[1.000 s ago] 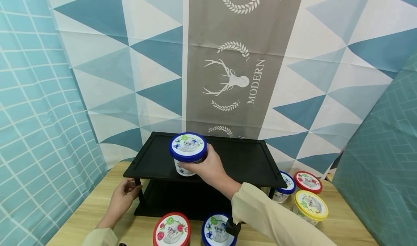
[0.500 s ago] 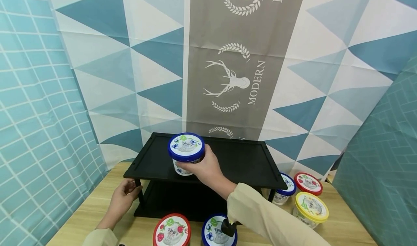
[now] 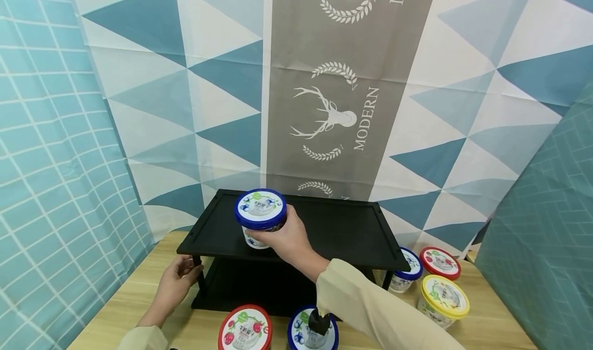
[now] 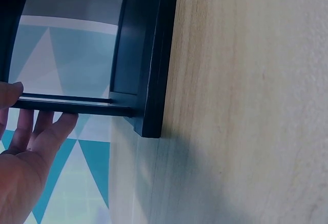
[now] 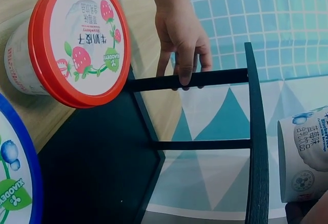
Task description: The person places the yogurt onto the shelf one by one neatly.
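Head view: right hand (image 3: 289, 239) pinches a blueberry tub (image 3: 260, 211), blue lid up, thumb on the near side, most other fingers hidden behind. Tub is over the upper shelf of a black two-tier rack (image 3: 333, 226), left of the shelf's middle, toward its front edge. Left hand (image 3: 173, 283) is curled on the rack's left front post (image 3: 200, 280), between rack and left edge of the wooden table (image 3: 120, 309). In front of the rack, on the table: red-lidded tub (image 3: 245, 329) and, just to its right, front blue-lidded tub (image 3: 303, 340), partly covered by a black piece (image 3: 319, 321) at the right cuff. Three more near the table's right edge: side blue tub (image 3: 401, 282) beside the rack, side red tub (image 3: 440, 263) toward the back right corner, yellow-lidded tub (image 3: 445, 298) nearer the front.

Left wrist view: left hand pinches the post, thumb one side, fingers the other. Bare tabletop beside the rack base.

Right wrist view: held tub at the right, blueberry label showing, a strip of patterned cloth (image 5: 271, 88) visible between its base and the shelf edge. Only a sliver of right hand here, grip can't be told. Left hand on post again; strawberry print on the red lid.
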`<state>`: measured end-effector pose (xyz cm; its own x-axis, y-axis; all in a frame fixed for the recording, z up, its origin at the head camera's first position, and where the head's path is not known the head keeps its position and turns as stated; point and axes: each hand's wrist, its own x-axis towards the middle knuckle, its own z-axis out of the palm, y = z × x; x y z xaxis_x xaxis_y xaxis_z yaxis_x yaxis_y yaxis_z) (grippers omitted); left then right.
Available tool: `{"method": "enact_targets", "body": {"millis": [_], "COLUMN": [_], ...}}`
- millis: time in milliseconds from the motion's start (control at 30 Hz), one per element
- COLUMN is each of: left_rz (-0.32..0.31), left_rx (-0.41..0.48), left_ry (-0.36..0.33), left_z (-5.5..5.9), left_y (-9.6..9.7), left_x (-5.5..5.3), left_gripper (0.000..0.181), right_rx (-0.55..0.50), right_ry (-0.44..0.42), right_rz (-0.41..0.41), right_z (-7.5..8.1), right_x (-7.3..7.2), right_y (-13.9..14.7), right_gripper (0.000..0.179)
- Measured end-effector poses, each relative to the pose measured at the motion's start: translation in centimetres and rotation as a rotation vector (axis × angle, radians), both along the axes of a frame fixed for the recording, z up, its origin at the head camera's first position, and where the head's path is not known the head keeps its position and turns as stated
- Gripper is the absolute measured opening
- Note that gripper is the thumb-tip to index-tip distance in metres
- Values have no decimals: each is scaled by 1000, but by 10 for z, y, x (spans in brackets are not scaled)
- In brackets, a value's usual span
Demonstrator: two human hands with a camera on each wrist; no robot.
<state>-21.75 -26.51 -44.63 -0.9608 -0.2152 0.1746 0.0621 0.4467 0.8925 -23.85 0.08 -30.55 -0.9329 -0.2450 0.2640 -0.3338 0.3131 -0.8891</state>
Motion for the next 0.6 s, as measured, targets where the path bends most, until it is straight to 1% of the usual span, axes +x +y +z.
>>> {"method": "enact_targets", "body": {"millis": [267,433,600], "left_rz": [-4,-4,-8], "left_rx": [-10,-10,2], "left_ry": [-15,-13,-27], "left_z": [-3,-2,-2], "left_y": [-2,-2,-1], "left_x": [-3,-3,-3], "left_gripper": [40,39,39], "right_rx": [-7,-21,-33], "right_ry": [-9,3,7], "right_rz": [-8,1,10], "right_z": [1,2,4], "right_x": [-4,-7,-8], "right_y": [-6,-10,-14], "right_gripper": [89,89,88]}}
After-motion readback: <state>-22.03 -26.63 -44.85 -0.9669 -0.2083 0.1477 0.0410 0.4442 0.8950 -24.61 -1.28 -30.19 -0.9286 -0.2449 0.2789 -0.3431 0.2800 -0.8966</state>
